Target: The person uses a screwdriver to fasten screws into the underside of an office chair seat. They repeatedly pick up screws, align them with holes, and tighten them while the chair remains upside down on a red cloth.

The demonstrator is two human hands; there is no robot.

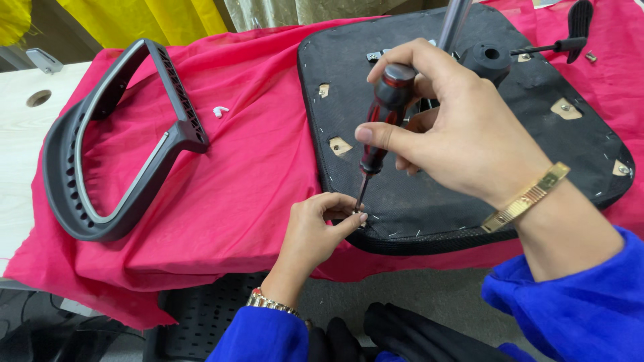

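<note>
- A big pink cloth covers most of the white counter, from the left side to the right edge of the frame.
- A black chair seat lies upside down on the cloth at the upper right. It is flat with round corners and small tan patches.
- A grey and black armrest loop lies on the cloth at the left.
- The right hand is in the middle right. Its fingers are wrapped tight around a screwdriver with a red and black handle, held nearly upright.
- The left hand is at the lower middle. Its fingers pinch a small screw at the seat's near edge, right under the screwdriver tip.
- A tiny white earbud lies on the cloth, upper middle.
</note>
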